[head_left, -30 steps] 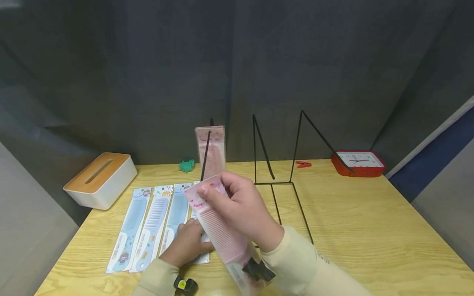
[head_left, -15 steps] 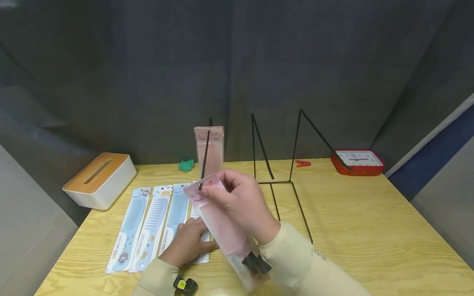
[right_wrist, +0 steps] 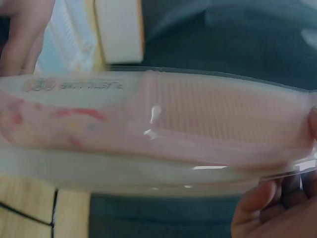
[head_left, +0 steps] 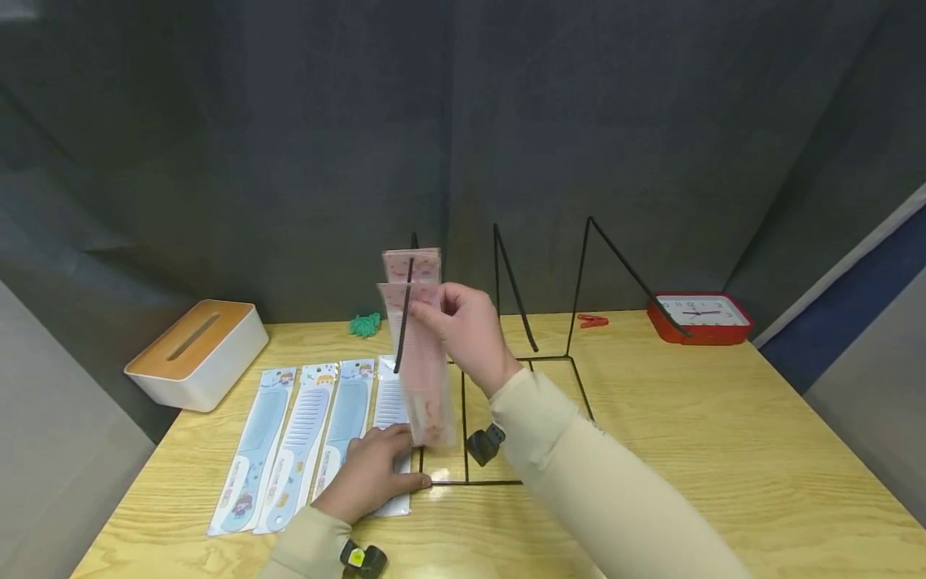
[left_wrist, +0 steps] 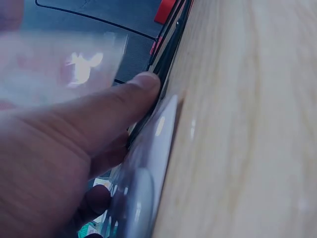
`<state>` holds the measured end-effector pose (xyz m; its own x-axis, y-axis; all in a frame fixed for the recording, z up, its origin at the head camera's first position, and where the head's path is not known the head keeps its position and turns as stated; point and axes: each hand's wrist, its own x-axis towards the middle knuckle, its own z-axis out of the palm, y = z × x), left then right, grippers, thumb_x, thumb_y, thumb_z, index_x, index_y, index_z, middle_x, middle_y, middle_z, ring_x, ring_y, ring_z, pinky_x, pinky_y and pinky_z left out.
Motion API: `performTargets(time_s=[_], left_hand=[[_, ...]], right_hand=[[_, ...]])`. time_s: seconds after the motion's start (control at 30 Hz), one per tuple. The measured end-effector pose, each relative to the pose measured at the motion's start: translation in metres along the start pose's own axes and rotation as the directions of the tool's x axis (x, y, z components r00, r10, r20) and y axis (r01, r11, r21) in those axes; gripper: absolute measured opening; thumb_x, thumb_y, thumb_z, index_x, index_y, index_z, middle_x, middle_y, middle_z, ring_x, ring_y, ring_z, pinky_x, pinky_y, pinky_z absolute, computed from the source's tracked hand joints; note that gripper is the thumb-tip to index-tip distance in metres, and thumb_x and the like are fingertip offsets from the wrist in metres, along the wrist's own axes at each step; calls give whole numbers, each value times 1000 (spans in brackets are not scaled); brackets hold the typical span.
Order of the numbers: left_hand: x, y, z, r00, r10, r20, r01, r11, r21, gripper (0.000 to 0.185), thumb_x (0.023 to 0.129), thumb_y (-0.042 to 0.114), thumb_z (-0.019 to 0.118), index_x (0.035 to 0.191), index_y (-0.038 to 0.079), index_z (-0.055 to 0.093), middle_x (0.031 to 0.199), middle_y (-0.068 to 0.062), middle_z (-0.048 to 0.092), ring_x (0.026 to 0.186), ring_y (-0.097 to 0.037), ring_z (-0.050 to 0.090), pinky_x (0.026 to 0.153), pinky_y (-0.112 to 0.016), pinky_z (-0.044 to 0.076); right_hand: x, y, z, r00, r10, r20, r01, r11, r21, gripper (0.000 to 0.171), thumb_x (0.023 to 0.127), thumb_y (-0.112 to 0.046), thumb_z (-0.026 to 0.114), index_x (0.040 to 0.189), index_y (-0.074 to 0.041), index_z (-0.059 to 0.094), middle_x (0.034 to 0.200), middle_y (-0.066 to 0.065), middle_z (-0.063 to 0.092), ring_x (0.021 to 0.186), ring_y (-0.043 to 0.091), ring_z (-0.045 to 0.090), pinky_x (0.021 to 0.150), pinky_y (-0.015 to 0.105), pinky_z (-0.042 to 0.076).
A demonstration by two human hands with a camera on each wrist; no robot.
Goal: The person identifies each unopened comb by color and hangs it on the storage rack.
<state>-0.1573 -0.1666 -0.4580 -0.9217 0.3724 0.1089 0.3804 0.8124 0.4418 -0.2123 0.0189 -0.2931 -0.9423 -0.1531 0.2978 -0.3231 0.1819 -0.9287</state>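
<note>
Head cam sits high and looks forward and down over the table (head_left: 723, 450), with the wire rack (head_left: 550, 322) around 12 o'clock and both hands low in the middle. Left wrist cam is jammed right up against the left hand (left_wrist: 64, 148), skimming the tabletop sideways, mostly thumb and wood grain. Right wrist cam is super close too, filled by the pink comb pack (right_wrist: 158, 124), also seen mid-frame from the head. The tissue box (right_wrist: 119, 29) shows at its 12 o'clock, at the head cam's 9.

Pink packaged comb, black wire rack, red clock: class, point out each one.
pink packaged comb (head_left: 423, 366), head view, middle of the pack.
black wire rack (head_left: 579, 281), head view, right upright rod.
red clock (head_left: 700, 312), head view, white dial.
</note>
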Motion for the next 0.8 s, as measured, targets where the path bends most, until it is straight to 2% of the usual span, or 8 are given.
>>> performTargets(time_s=[0.2, 0.43, 0.53, 0.63, 0.73, 0.8], left_hand=[[0, -1, 3, 1000, 16, 11, -16, 1000, -1, 61, 83, 48, 79, 132, 14, 66, 142, 2, 57, 120, -27, 54, 84, -47, 39], [1, -3, 3, 1000, 26, 13, -26, 1000, 6, 62, 84, 47, 78, 134, 14, 64, 144, 1, 56, 122, -27, 53, 85, -48, 39], [1, -3, 3, 1000, 16, 26, -16, 1000, 3, 63, 84, 48, 78, 135, 15, 63, 145, 2, 55, 124, -28, 52, 88, -51, 39], [0, -4, 3, 1000, 6, 26, -6, 1000, -2, 63, 83, 50, 77, 135, 16, 63, 145, 3, 54, 126, -29, 52, 89, -52, 39], [1, -5, 3, 1000, 5, 20, -5, 1000, 0, 64, 83, 51, 77, 135, 17, 64, 145, 4, 55, 125, -27, 52, 87, -50, 39], [1, -6, 4, 1000, 6, 20, -6, 1000, -2, 64, 83, 52, 77, 135, 17, 64, 144, 4, 55, 124, -26, 53, 86, -48, 39]], right_hand=[[9, 28, -2, 994, 57, -96, -64, 995, -73, 30, 92, -42, 73, 93, -13, 67, 92, 2, 65, 83, 19, 56, 70, 33, 47], [-9, 68, -20, 987, 127, -97, -138, 982, -127, 28, 95, -41, 70, 107, -16, 66, 106, 1, 64, 92, 21, 57, 74, 38, 49], [-22, 82, -32, 994, 95, -60, -106, 968, -226, 28, 96, -41, 68, 109, -16, 67, 112, 1, 63, 99, 22, 58, 81, 42, 49], [-37, 92, -45, 999, 36, -1, -34, 935, -352, 31, 95, -40, 69, 113, -14, 66, 119, 2, 60, 110, 24, 56, 91, 46, 48], [-54, 104, -59, 998, 0, 62, 27, 902, -431, 37, 93, -37, 72, 120, -13, 63, 128, 4, 58, 119, 27, 54, 99, 50, 45], [-65, 112, -70, 996, 4, 92, 39, 886, -463, 44, 93, -38, 72, 126, -13, 60, 136, 5, 55, 127, 29, 51, 103, 53, 43]])
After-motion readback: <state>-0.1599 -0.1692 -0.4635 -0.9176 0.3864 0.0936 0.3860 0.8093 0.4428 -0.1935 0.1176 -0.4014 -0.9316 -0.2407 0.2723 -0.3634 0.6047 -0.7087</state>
